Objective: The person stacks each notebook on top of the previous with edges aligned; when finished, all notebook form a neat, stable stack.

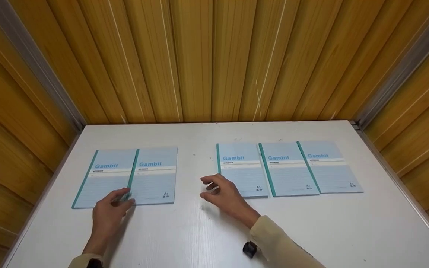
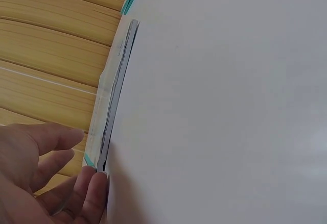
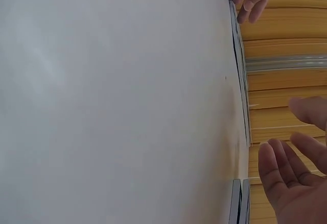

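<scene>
Two light-blue Gambit notebooks with green spines lie side by side on the left: the outer notebook (image 1: pixel 108 180) and the inner notebook (image 1: pixel 156 182). My left hand (image 1: pixel 107 214) is over their near edges where they meet, its fingers loosely bent and gripping nothing. In the left wrist view its fingertips (image 2: pixel 97 180) are by the near end of a notebook edge (image 2: pixel 118 89); whether they press on it I cannot tell. My right hand (image 1: pixel 225 195) hovers with thumb and fingers apart, holding nothing, partly covering the lower left corner of a third notebook (image 1: pixel 242 169).
Further right lie two more matching notebooks, a middle one (image 1: pixel 291 176) and a right-hand one (image 1: pixel 331 171), their edges close together. All rest on a white table (image 1: pixel 184 238). Yellow wood-look panels (image 1: pixel 214 59) stand behind and at both sides.
</scene>
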A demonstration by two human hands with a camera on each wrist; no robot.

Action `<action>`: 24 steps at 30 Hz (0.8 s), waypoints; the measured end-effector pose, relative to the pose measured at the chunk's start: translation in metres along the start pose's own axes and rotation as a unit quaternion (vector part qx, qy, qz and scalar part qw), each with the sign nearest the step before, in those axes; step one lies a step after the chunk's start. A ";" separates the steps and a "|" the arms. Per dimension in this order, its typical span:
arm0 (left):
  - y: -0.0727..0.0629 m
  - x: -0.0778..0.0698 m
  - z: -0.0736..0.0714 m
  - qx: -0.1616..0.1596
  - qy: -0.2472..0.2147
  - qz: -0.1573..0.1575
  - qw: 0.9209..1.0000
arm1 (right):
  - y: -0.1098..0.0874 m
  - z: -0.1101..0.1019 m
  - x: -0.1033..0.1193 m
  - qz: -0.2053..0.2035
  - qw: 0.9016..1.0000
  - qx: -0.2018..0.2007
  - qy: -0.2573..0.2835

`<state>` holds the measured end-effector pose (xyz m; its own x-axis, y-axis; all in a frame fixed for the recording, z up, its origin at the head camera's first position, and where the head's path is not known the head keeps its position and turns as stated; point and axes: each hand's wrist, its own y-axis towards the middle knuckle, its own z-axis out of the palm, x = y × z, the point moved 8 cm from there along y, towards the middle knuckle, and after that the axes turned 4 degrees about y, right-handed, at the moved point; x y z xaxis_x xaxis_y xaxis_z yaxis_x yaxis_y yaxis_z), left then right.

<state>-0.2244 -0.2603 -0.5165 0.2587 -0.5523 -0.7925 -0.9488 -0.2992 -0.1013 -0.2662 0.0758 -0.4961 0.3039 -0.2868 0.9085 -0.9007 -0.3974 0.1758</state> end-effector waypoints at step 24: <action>0.009 -0.002 0.002 0.017 -0.003 -0.021 1.000 | 0.007 0.018 -0.013 0.063 0.997 0.050 0.004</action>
<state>-0.2341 -0.2605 -0.5169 0.2974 -0.5350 -0.7908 -0.9428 -0.2952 -0.1549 -0.2708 0.0610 -0.5131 0.1871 -0.3329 0.9242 -0.8962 -0.4432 0.0218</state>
